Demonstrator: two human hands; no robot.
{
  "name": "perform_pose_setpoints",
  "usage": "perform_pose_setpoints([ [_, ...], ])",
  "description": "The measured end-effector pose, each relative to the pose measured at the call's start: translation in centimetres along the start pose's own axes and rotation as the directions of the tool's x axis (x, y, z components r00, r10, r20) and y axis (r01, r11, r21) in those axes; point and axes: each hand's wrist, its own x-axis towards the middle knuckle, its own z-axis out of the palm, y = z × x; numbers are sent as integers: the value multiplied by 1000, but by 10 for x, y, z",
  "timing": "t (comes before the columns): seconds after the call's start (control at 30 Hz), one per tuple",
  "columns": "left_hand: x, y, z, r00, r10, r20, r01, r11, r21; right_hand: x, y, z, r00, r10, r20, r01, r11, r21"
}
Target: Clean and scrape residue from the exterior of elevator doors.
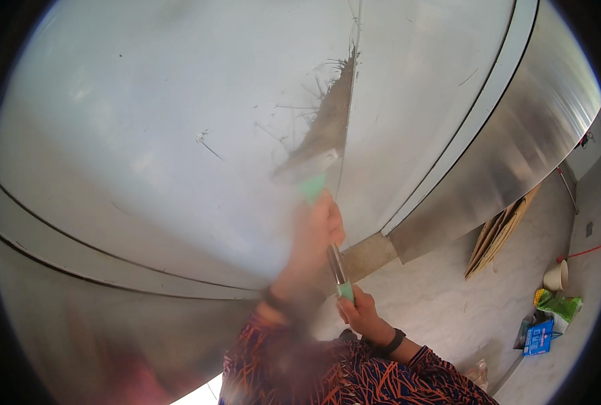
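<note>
With both hands I grip a scraper (338, 264) that has a metal shaft and mint-green parts at each end. Closed around its upper part is my left hand (322, 223), smeared by motion. Lower down, my right hand (358, 312) wraps the green end of the handle. The scraper's pale head is blurred, at the lower end of a brown, pointed patch (331, 115) on a large whitish panel (179, 155). This patch has a ragged left edge with dark shreds and runs along a straight seam on its right. I cannot tell whether the blade touches the panel.
Brushed metal (496, 142) borders the panel on the right. Flattened cardboard (503, 233) leans there above a pale floor (442, 297). Farther right are a cream bucket (555, 275), a green bag (565, 308) and a blue box (538, 337). Loose dark shreds (209, 145) lie on the panel.
</note>
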Motion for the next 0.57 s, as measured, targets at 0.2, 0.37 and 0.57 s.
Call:
perform_pose_setpoints([
  [0.2, 4, -2, 10, 996, 9, -87, -12, 999, -33, 6, 1, -15, 996, 80, 43, -79, 997, -24],
  [0.37, 5, -3, 15, 997, 59, -41, -62, 995, -84, 12, 0, -29, 996, -81, 22, 84, 987, -137],
  [0.57, 7, -3, 21, 996, 86, -19, -88, 985, -149, 17, -17, -50, 982, 169, 88, -138, 949, -282],
])
